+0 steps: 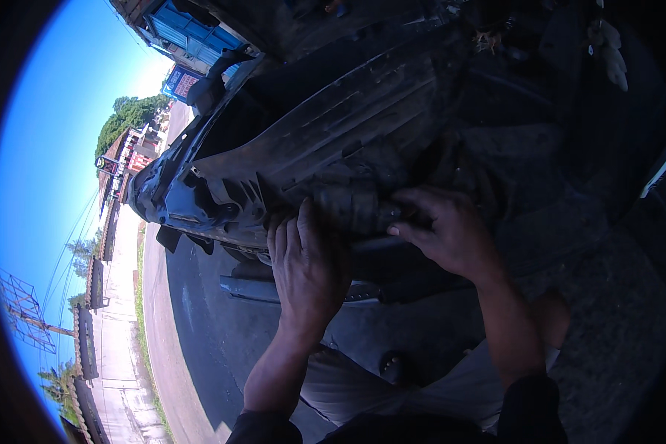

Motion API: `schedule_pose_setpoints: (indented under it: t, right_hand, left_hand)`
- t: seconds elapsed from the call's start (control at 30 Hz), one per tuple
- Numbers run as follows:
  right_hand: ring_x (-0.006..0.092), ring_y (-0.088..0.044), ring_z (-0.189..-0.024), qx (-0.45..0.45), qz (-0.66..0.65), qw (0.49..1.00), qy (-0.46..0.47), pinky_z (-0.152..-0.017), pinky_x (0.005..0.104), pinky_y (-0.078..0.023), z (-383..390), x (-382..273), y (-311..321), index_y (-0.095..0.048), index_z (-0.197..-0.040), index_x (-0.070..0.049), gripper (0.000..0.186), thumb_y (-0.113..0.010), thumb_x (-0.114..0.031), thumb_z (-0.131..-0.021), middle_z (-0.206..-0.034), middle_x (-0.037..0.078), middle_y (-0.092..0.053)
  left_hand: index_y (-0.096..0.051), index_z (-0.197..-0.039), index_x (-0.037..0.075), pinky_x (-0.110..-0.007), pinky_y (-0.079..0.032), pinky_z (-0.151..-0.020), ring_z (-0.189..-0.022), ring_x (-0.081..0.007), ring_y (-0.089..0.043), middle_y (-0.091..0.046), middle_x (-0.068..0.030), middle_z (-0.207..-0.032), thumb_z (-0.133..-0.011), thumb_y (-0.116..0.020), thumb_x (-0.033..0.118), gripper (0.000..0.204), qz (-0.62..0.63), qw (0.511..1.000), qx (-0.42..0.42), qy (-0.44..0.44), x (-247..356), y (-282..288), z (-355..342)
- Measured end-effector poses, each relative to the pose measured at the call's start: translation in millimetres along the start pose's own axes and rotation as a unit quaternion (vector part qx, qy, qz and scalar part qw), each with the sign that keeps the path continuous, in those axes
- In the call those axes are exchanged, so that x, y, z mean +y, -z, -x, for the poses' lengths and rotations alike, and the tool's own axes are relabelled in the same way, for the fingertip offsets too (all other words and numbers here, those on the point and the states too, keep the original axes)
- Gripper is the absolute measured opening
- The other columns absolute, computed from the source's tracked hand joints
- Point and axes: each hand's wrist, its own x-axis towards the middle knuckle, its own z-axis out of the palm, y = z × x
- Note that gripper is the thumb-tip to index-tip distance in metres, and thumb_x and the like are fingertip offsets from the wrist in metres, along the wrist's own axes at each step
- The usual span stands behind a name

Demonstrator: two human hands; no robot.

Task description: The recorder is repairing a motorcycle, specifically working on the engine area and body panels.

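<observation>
A dark motor scooter body (288,133) lies across the view, with a long ribbed plastic panel (311,111) and a dark moulded assembly (348,200) below it. My left hand (303,274) rests on the assembly’s left part, fingers extended upward and slightly bent, thumb hidden behind them. My right hand (444,237) is at the assembly’s right end, thumb and bent forefinger closed around a small dark part (393,213). Shadow hides what exactly that part is. A dark bar (248,288) runs beneath my hands.
Shaded pavement (200,318) lies below, with my legs (362,385) at the lower edge. At left a sunlit road (174,370) runs beside a pale wall (115,348). A blue shuttered structure (181,37) stands at top left; pale gloves or cloth (610,52) hang at upper right.
</observation>
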Motion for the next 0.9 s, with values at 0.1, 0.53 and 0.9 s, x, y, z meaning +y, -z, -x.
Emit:
schedule_pose_setpoints:
  t: [0.1, 0.53, 0.9]
  right_hand:
    - [0.0186, -0.071, -0.083, -0.014, -0.054, 0.998, -0.01, -0.072, 0.0325, -0.056, -0.8, 2.7, -0.8, -0.068, -0.111, 0.001, 0.036, -0.08, -0.014, -0.081, -0.096, 0.013, -0.072]
    - [0.0199, -0.071, -0.089, -0.076, -0.06, 0.995, -0.007, -0.078, 0.0336, -0.056, -5.5, 3.4, 17.0, -0.065, -0.12, 0.003, 0.043, -0.078, -0.008, -0.08, -0.107, 0.016, -0.071]
    - [0.038, -0.069, -0.087, 0.013, 0.102, 0.995, -0.004, -0.076, 0.0466, -0.055, 6.0, -10.3, -16.9, -0.063, -0.109, 0.002, 0.04, -0.077, -0.025, -0.083, -0.1, 0.019, -0.067]
  left_hand:
    - [-0.044, -0.132, -0.011, -0.057, -0.037, -0.103, -0.099, -0.0437, -0.058, -0.058, -0.0272, -0.101, -0.087, -0.06, 0.007, 0.051, 0.02, 1.0, 0.0, 0.004, -1.5, -0.7, -1.3]
    - [-0.047, -0.134, -0.008, -0.053, -0.044, -0.097, -0.106, -0.0451, -0.061, -0.063, -0.0271, -0.111, -0.089, -0.063, 0.005, 0.049, 0.045, 0.998, -0.037, -0.009, -8.3, 15.5, -0.8]
    - [-0.05, -0.129, 0.0, -0.048, -0.052, -0.081, -0.097, -0.0418, -0.066, -0.067, -0.0232, -0.103, -0.082, -0.072, 0.007, 0.052, 0.03, 0.997, -0.055, 0.055, 3.1, 19.2, -15.3]
